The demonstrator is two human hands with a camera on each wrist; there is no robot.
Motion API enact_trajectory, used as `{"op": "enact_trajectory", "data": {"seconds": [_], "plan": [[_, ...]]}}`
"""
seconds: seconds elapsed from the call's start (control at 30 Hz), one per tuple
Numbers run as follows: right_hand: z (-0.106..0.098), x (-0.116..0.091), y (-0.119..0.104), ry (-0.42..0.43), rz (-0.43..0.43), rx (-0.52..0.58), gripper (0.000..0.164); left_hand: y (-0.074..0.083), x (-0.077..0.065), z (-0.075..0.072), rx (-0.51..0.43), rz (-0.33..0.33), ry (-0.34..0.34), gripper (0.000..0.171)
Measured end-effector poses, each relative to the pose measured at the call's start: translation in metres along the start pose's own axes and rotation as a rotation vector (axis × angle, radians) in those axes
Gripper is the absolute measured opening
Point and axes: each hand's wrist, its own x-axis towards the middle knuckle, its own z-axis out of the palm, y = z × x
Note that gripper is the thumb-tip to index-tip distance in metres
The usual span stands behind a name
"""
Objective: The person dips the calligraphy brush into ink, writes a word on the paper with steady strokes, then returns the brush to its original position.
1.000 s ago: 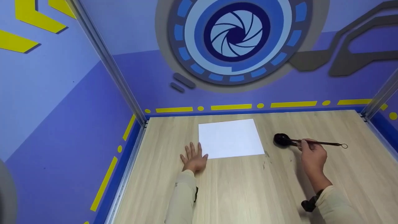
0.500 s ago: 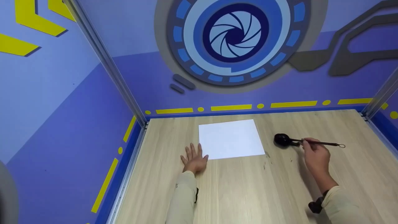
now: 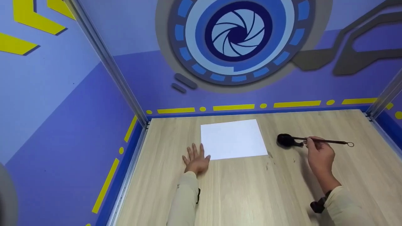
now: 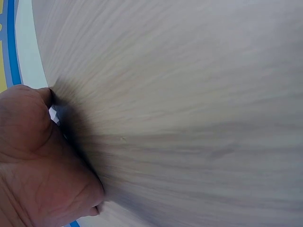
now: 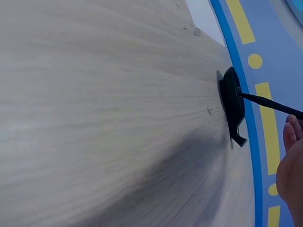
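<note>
My left hand [image 3: 197, 160] lies with its fingers spread, at the lower left corner of a white sheet of paper [image 3: 235, 140]; the thumb and a finger reach the sheet's edge. In my right hand [image 3: 321, 154], fingertips pinch a dark calligraphy brush [image 3: 336, 142] with a hanging loop at its end. Its bristle end reaches into a small black ink dish [image 3: 285, 140] with a short handle, right of the paper. The right wrist view shows the brush [image 5: 272, 105] slanting down into the dish [image 5: 233, 101]; its tip is hidden there.
The pale wooden table [image 3: 238, 191] has a few dark marks between the paper and the dish. A printed blue wall [image 3: 141, 81] rises behind it, with another panel [image 3: 62, 125] on the left. A metal post [image 3: 106, 59] stands in the left corner.
My right hand has shifted slightly to the right, and the brush handle has swung a little away from the dish's handle. The left hand and the paper stay put.
</note>
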Motion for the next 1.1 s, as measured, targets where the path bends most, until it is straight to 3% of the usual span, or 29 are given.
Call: {"op": "enact_trajectory", "data": {"seconds": [0.4, 0.67, 0.9, 1.1], "plan": [[-0.009, 0.019, -0.002, 0.028, 0.026, 0.000, 0.034, 0.000, 0.001, 0.001, -0.004, 0.001, -0.006, 0.074], [-0.013, 0.025, 0.002, -0.007, 0.054, -0.005, 0.032, -0.008, 0.015, 0.011, -0.042, -0.013, -0.009, 0.077], [-0.022, 0.028, 0.000, -0.051, 0.051, -0.090, 0.038, 0.000, 0.003, 0.001, -0.017, -0.002, -0.013, 0.075], [-0.029, 0.031, -0.005, -0.086, 0.007, -0.136, 0.041, 0.001, 0.000, 0.001, 0.008, -0.005, 0.011, 0.073]]}}
